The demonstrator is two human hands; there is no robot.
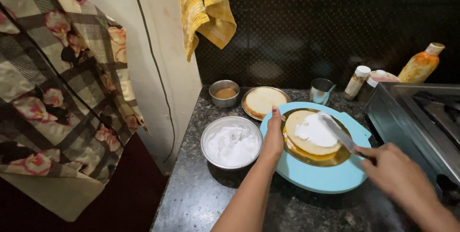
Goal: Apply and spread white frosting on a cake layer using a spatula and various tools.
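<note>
A round cake layer (301, 142) sits on a gold board (330, 157) on a light blue turntable (330, 177). White cream (314, 130) covers part of the layer's top. My right hand (395, 172) grips a flat metal spatula (338, 131) whose blade lies on the cream. My left hand (273, 138) rests on the turntable's left rim, fingers together, touching the board's edge.
A steel bowl of white cream (231, 142) stands left of the turntable. Behind are a second cake layer on a plate (263, 101), a small steel bowl (224, 93), a steel cup (321, 90), bottles (421, 64) and a stove (421, 117) at right. A patterned cloth (57, 93) hangs left.
</note>
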